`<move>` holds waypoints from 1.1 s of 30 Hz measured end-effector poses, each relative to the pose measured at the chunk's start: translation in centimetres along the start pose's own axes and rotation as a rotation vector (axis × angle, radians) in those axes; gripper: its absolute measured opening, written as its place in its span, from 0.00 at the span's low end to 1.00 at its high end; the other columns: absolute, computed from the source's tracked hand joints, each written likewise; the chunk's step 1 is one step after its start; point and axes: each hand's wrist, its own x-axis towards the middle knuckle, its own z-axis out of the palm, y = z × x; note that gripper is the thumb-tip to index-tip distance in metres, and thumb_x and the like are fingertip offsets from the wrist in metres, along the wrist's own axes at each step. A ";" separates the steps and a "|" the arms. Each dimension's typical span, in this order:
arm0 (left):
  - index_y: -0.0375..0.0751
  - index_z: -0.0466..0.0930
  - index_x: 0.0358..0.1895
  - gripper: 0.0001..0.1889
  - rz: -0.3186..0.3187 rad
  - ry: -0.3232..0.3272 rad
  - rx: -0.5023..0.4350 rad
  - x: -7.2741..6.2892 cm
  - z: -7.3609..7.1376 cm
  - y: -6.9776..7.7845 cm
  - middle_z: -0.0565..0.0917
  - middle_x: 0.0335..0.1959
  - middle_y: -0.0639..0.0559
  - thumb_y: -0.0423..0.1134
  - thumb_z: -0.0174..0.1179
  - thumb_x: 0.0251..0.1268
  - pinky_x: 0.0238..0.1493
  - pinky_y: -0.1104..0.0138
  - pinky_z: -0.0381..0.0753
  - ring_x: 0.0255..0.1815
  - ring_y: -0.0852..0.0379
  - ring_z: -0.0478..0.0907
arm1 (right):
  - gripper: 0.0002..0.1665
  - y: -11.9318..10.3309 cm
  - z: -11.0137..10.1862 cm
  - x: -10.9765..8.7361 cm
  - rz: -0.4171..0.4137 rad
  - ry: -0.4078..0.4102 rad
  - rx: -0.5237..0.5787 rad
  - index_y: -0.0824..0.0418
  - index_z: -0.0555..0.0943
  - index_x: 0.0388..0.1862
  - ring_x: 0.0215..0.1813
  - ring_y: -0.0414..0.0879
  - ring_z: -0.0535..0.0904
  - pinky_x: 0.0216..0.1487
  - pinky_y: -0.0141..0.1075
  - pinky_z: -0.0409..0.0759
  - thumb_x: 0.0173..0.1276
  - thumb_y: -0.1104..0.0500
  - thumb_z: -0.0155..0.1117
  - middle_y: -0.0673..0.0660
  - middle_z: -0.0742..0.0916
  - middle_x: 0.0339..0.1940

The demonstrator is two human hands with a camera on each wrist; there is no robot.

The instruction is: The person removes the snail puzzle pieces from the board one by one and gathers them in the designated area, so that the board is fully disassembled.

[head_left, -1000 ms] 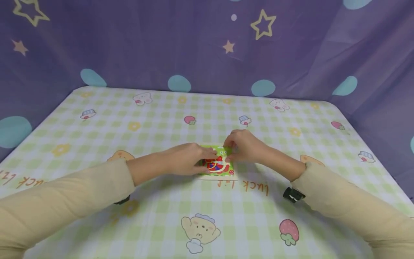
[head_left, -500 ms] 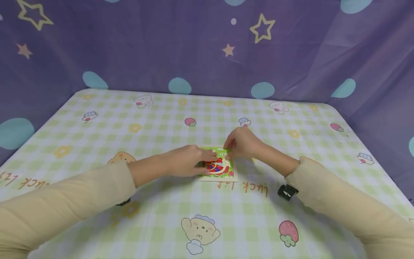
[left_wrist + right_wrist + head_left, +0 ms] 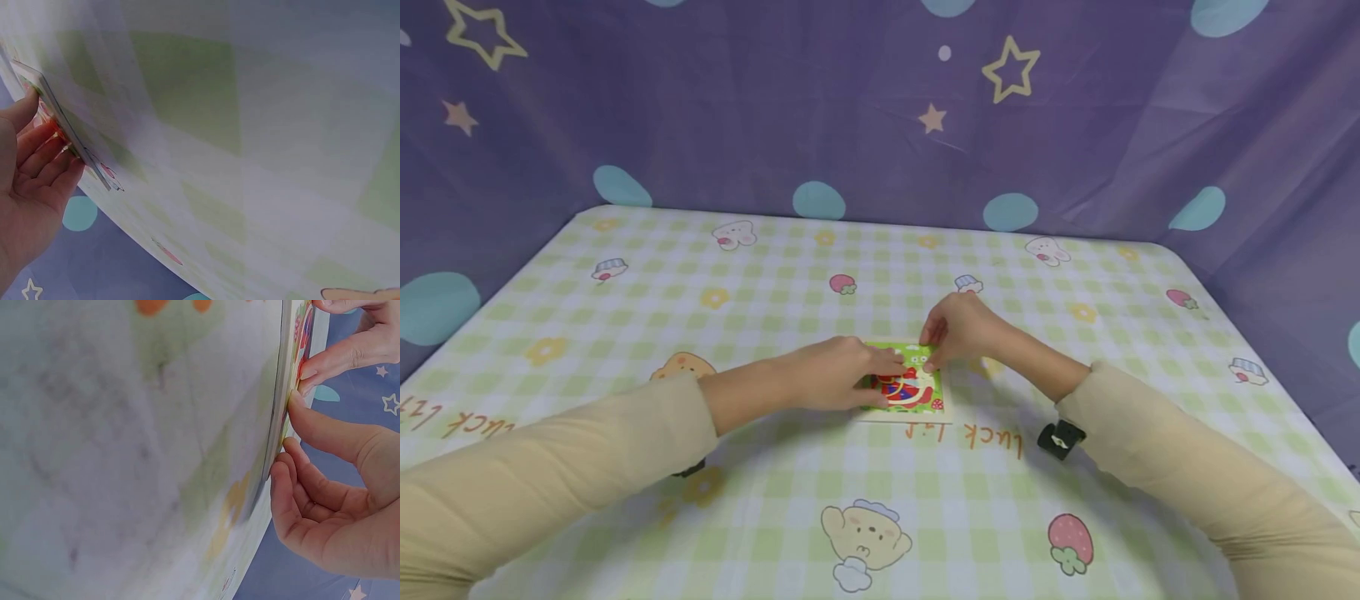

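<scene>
A small square puzzle board (image 3: 912, 393) with a green and red cartoon picture and a pale wooden border lies flat on the table. My left hand (image 3: 831, 372) rests on its left side, fingers and thumb spread over the picture and covering part of it. At the far right corner is my right hand (image 3: 966, 331), its fingers curled. In the right wrist view, that hand's thumb touches the picture face while its fingertips sit at the board's edge (image 3: 282, 381). The left wrist view shows the left fingertips (image 3: 55, 134) against the picture.
A checked green and white tablecloth (image 3: 775, 517) printed with bears, strawberries and flowers covers the table. Behind its far edge hangs a purple curtain (image 3: 880, 100) with stars. A black wrist device (image 3: 1060, 439) sits under the right sleeve; another (image 3: 691, 469) is at the left cuff.
The head view has tilted slightly, so the scene sits a little lower. My right forearm has shifted slightly left in view; both hands stay at the board.
</scene>
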 end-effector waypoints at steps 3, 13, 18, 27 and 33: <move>0.44 0.73 0.65 0.27 0.002 0.004 0.013 0.1 -0.5 0.1 0.73 0.67 0.47 0.49 0.61 0.64 0.67 0.58 0.71 0.68 0.50 0.72 | 0.16 -0.1 -0.5 0.0 -0.007 0.015 -0.001 0.61 0.86 0.30 0.31 0.41 0.82 0.40 0.31 0.79 0.42 0.58 0.82 0.56 0.89 0.29; 0.44 0.72 0.65 0.26 0.005 0.012 0.032 0.0 -1.9 0.2 0.71 0.68 0.46 0.48 0.60 0.66 0.69 0.56 0.69 0.70 0.49 0.69 | 0.15 -0.4 -1.5 -0.3 -0.015 0.083 0.007 0.58 0.87 0.31 0.33 0.42 0.84 0.76 0.56 0.50 0.43 0.57 0.82 0.54 0.90 0.29; 0.44 0.72 0.66 0.27 0.006 0.017 0.024 0.0 -2.1 0.1 0.71 0.69 0.46 0.49 0.59 0.66 0.70 0.56 0.68 0.70 0.50 0.68 | 0.15 -0.6 -1.3 -1.0 -0.061 0.128 0.036 0.62 0.87 0.33 0.32 0.42 0.82 0.50 0.38 0.81 0.45 0.61 0.81 0.56 0.89 0.30; 0.44 0.75 0.63 0.26 -0.015 0.038 -0.007 0.0 -0.8 0.2 0.75 0.66 0.48 0.48 0.63 0.63 0.68 0.58 0.71 0.68 0.52 0.72 | 0.11 -0.6 1.2 -2.4 -0.187 0.244 -0.047 0.64 0.88 0.33 0.33 0.44 0.82 0.38 0.32 0.82 0.49 0.66 0.77 0.57 0.89 0.32; 0.42 0.77 0.61 0.25 0.000 0.051 -0.046 -0.4 0.7 0.5 0.77 0.64 0.47 0.47 0.64 0.63 0.65 0.59 0.74 0.67 0.52 0.73 | 0.08 -0.3 2.7 -3.3 -0.277 0.229 -0.067 0.65 0.88 0.32 0.32 0.43 0.83 0.37 0.26 0.81 0.50 0.69 0.74 0.56 0.89 0.31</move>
